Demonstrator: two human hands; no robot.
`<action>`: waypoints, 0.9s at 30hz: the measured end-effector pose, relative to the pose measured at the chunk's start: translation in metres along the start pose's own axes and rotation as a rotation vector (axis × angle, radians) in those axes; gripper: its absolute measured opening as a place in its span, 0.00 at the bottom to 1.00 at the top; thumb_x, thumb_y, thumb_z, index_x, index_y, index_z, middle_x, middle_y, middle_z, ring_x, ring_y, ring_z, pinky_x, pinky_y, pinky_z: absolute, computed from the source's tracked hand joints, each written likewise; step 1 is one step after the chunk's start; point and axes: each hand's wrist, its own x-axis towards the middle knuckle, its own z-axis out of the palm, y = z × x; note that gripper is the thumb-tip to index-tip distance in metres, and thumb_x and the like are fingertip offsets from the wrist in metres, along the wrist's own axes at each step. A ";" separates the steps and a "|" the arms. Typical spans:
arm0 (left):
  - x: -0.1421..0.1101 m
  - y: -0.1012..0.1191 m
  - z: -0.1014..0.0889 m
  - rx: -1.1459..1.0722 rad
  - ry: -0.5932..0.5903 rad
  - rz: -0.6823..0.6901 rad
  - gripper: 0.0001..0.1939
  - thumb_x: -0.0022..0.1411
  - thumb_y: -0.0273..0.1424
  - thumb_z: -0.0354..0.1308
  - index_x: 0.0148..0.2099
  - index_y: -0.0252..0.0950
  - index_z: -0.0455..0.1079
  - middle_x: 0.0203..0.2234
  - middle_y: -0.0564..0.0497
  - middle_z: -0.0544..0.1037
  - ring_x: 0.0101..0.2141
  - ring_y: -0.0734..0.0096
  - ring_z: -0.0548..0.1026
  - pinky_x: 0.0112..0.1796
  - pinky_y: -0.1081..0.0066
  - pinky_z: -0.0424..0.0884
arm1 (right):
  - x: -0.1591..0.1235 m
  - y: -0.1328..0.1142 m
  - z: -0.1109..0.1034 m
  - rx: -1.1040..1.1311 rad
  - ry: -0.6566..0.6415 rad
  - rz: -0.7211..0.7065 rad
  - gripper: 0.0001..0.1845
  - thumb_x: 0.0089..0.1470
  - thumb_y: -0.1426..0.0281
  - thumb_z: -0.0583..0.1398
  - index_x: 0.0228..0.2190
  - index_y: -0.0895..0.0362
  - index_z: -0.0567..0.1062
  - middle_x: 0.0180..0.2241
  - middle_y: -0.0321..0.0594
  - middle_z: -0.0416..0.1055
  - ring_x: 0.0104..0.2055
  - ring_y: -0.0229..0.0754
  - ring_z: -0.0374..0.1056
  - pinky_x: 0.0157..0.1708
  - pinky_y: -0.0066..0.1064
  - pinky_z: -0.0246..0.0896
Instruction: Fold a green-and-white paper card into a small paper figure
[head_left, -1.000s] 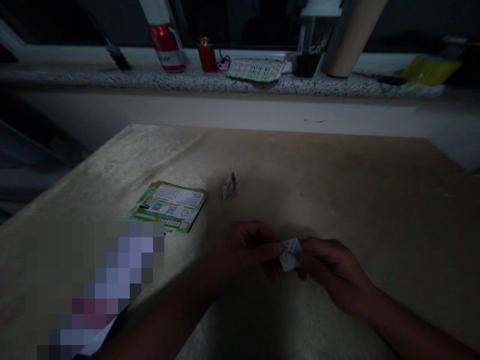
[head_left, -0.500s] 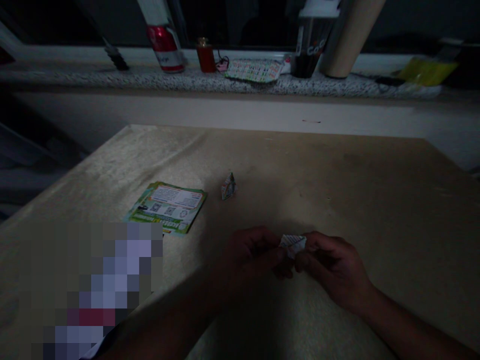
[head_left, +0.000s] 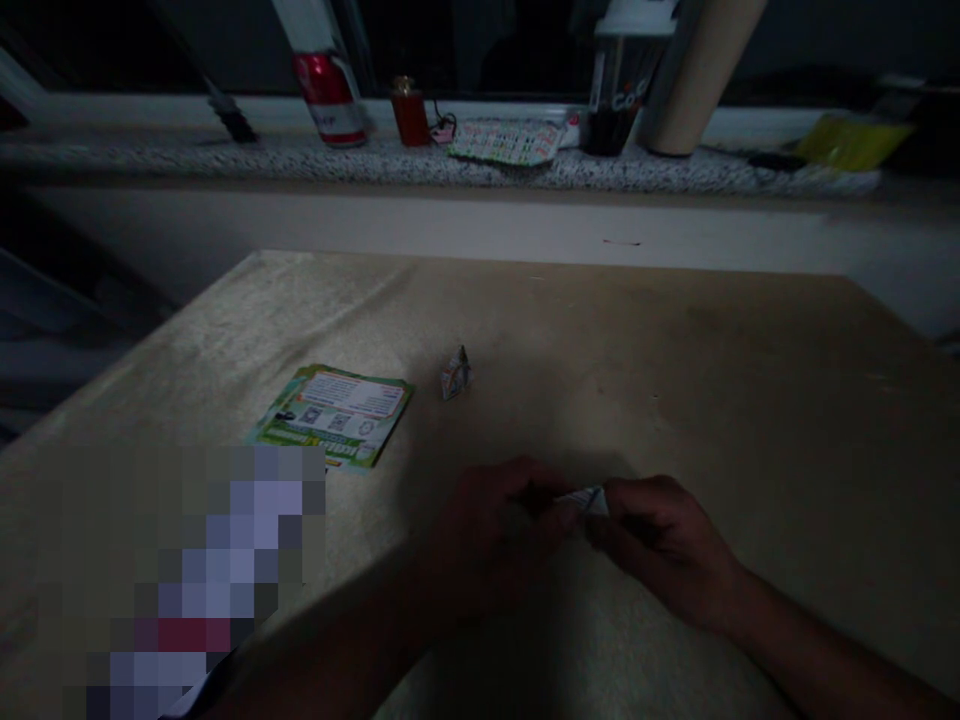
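Note:
Between my two hands is a small folded paper piece (head_left: 591, 499), pale with printed dark lines. My left hand (head_left: 506, 520) pinches its left side with thumb and fingers. On its right edge, the fingertips of my right hand (head_left: 664, 535) are closed. Both hands are just above the table, and parts of the paper are hidden behind the fingers. Farther off, beyond my left hand, a second small folded paper piece (head_left: 455, 374) stands on the table. Left of it lies a green and white printed packet (head_left: 337, 415) with text and square codes.
The light-coloured table (head_left: 750, 400) reaches a wall under a speckled stone windowsill (head_left: 405, 165). On the sill are a red and silver can (head_left: 330, 100), a small red bottle (head_left: 410, 112), a patterned pouch (head_left: 506, 142), a dark cup (head_left: 619, 85) and a tan cylinder (head_left: 697, 75).
The paper in my hands has tilted, so less of its face shows. My fingers have shifted slightly around it. The other folded piece and the packet have not moved.

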 end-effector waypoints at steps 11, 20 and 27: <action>0.006 -0.002 0.002 -0.279 -0.131 -0.208 0.10 0.59 0.35 0.64 0.34 0.31 0.77 0.25 0.51 0.76 0.27 0.72 0.72 0.30 0.73 0.65 | 0.001 -0.001 -0.001 -0.033 -0.121 -0.057 0.18 0.67 0.69 0.56 0.24 0.56 0.66 0.20 0.27 0.52 0.21 0.30 0.50 0.21 0.26 0.44; 0.003 -0.009 0.015 -0.522 0.027 -0.221 0.07 0.59 0.33 0.66 0.33 0.34 0.77 0.25 0.54 0.76 0.28 0.75 0.72 0.31 0.75 0.66 | 0.006 -0.002 -0.001 -0.162 0.042 -0.165 0.20 0.67 0.72 0.56 0.22 0.56 0.61 0.20 0.28 0.52 0.22 0.31 0.52 0.22 0.28 0.46; 0.007 -0.005 0.014 -0.516 0.228 -0.238 0.05 0.56 0.32 0.67 0.33 0.35 0.77 0.25 0.53 0.77 0.29 0.74 0.73 0.31 0.75 0.68 | 0.006 -0.005 -0.004 -0.210 0.137 -0.172 0.16 0.68 0.72 0.54 0.26 0.57 0.70 0.23 0.34 0.62 0.24 0.34 0.60 0.24 0.29 0.53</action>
